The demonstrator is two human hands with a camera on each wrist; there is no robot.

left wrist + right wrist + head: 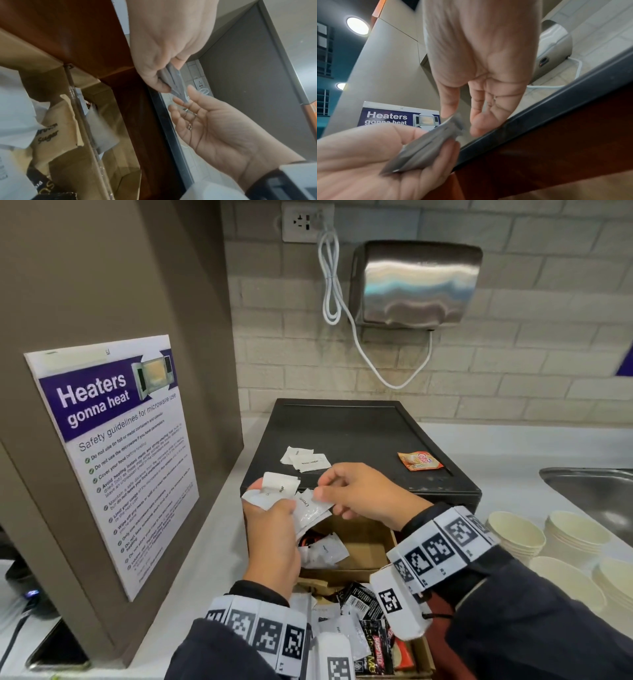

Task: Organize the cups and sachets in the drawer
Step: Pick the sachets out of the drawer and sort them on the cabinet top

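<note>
The left hand [270, 529] grips a fan of white sachets [284, 494] above the open drawer [363, 546]. Just right of it, the right hand [359, 494] pinches the Cream sachet [310, 510] at its upper edge, nearest for pulling it free.

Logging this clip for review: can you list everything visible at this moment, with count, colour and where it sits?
Sachets in hand: several, white, fanned in the left hand above the drawer.
Sachets on box top: about three, white, left part of the lid.
Coffee sachet: one, orange, right part of the lid.
Black box: one, on the counter behind the drawer.
Drawer: one, open, brown dividers, mixed white and black sachets inside.
Paper cups: several stacks, cream, on the counter at right.
Hand dryer: one, steel, on the wall.
Poster: one, purple and white, on the cabinet.
Left hand: grips the white sachets.
Right hand: pinches one sachet from the fan.
</note>
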